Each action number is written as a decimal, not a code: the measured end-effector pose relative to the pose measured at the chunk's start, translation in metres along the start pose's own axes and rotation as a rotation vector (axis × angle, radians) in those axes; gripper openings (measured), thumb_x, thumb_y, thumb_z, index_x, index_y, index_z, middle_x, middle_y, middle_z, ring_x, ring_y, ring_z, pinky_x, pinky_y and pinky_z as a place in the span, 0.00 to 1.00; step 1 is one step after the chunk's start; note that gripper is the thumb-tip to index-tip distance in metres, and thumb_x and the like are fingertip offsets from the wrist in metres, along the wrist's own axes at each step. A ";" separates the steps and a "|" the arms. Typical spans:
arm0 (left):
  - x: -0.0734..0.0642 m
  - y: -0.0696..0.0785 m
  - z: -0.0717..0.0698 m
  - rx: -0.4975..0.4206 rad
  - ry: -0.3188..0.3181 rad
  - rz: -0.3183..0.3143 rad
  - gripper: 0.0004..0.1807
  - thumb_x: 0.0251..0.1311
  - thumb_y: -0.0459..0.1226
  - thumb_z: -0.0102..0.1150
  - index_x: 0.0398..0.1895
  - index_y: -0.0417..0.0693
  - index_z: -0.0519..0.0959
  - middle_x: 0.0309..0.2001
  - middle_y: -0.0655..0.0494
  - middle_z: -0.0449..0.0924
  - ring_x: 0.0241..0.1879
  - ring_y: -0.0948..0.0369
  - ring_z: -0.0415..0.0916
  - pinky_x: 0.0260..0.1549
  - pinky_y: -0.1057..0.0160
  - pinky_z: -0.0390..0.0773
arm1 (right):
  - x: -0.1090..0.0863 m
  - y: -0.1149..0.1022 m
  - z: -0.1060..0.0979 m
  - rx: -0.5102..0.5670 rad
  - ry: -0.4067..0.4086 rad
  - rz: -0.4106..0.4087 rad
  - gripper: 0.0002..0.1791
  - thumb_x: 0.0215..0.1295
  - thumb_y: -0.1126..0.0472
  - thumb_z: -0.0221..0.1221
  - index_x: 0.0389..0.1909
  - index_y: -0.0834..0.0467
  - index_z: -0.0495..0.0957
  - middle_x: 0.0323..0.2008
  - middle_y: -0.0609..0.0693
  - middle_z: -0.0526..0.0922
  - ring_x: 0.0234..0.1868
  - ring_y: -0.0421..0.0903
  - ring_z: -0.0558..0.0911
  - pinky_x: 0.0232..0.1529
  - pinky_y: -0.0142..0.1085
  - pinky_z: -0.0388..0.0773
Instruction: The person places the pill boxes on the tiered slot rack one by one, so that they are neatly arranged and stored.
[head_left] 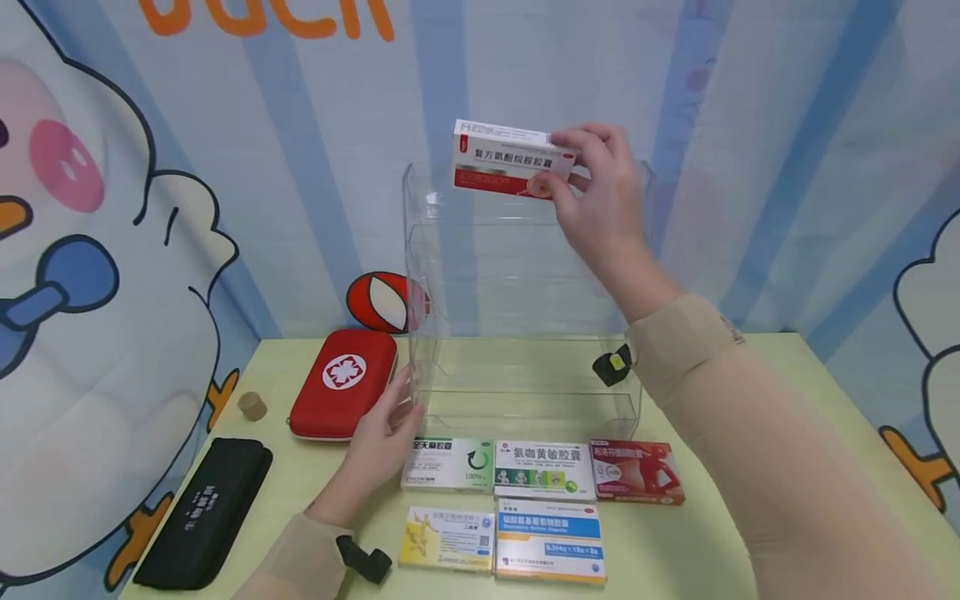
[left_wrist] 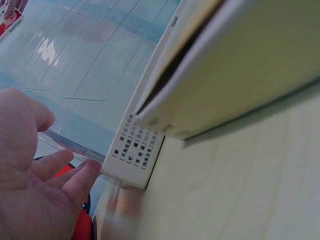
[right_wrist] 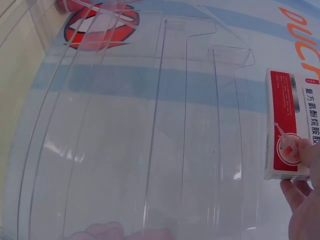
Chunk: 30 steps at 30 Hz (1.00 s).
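Your beige right sleeve (head_left: 795, 442) looms closest, your right hand (head_left: 606, 192) pinching a white-and-red cardboard medicine box (head_left: 498, 157) between thumb and fingers near the top of a clear plastic tiered rack (head_left: 525, 407). Your left hand (head_left: 378, 437), thumb spread from its fingers, touches the rack's lower left side; five flat multicoloured cartons (head_left: 543, 471) lie before it.

Striped blue-and-white fabric backdrop (head_left: 360, 100), lightly creased, fills 9 through 12 to 3 o'clock. Orange lettering (head_left: 303, 29), 11 o'clock, cropped. Big white cartoon duck (head_left: 112, 400) at 9; partial white cartoon figure (head_left: 941, 317) at 3. Pale yellow-green bench (head_left: 292, 479), 6 o'clock. Soft light.
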<state>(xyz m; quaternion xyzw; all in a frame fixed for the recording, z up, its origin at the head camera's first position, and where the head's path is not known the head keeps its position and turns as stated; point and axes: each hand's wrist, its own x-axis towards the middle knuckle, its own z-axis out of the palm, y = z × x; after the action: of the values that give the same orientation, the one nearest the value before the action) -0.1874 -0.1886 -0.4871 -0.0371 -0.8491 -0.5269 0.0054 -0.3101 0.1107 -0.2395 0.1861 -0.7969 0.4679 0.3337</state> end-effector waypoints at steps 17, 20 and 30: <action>-0.001 0.002 0.001 0.006 0.010 0.018 0.44 0.81 0.41 0.61 0.89 0.79 0.52 0.84 0.50 0.68 0.80 0.45 0.73 0.73 0.45 0.80 | 0.006 0.009 0.027 -0.200 -0.069 -0.020 0.22 0.77 0.62 0.67 0.68 0.58 0.79 0.71 0.54 0.71 0.71 0.46 0.80 0.73 0.34 0.82; -0.002 0.002 0.001 0.003 0.011 0.029 0.44 0.81 0.40 0.61 0.90 0.79 0.52 0.84 0.49 0.68 0.80 0.44 0.73 0.73 0.45 0.80 | 0.007 0.007 0.030 -0.223 -0.073 -0.029 0.22 0.78 0.62 0.66 0.69 0.57 0.79 0.72 0.54 0.71 0.71 0.47 0.80 0.73 0.34 0.82; -0.002 0.002 0.000 -0.003 0.009 0.032 0.44 0.81 0.40 0.61 0.90 0.79 0.52 0.85 0.51 0.67 0.81 0.44 0.72 0.73 0.45 0.79 | 0.014 -0.005 0.037 -0.233 -0.116 0.016 0.23 0.80 0.62 0.64 0.72 0.53 0.77 0.74 0.49 0.70 0.73 0.44 0.79 0.73 0.31 0.81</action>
<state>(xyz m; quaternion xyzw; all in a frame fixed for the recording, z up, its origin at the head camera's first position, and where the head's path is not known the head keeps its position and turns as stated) -0.1857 -0.1881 -0.4857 -0.0483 -0.8475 -0.5282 0.0176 -0.3301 0.0760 -0.2388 0.1665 -0.8654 0.3630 0.3026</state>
